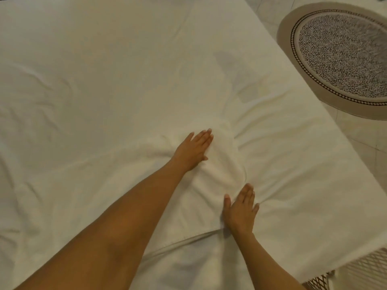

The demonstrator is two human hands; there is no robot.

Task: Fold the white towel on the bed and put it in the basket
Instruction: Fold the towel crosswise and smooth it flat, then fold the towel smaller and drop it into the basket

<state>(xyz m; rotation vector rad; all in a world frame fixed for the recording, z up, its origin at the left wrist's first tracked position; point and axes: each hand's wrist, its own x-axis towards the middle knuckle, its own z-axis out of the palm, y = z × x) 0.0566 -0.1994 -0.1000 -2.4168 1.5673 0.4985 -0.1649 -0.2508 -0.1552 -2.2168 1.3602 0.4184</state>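
Two hands press flat on the towel [217, 164], which lies bunched on the bed [94, 80] near its right edge. The left hand [193, 149] lies with straight fingers on its far part, the right hand [240, 208] on its near edge, fingers spread. A basket [364, 268] stands beside the bed at lower right, a round rug [335, 59] on the floor.

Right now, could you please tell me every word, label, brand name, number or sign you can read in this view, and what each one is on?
None: no readable text appears anywhere in this view.
The towel, under the left hand and right hand, shows no tag or label.
The bed sheet is plain.
The round rug carries only a woven pattern, no letters.
The basket at the lower right shows bare mesh, no label.
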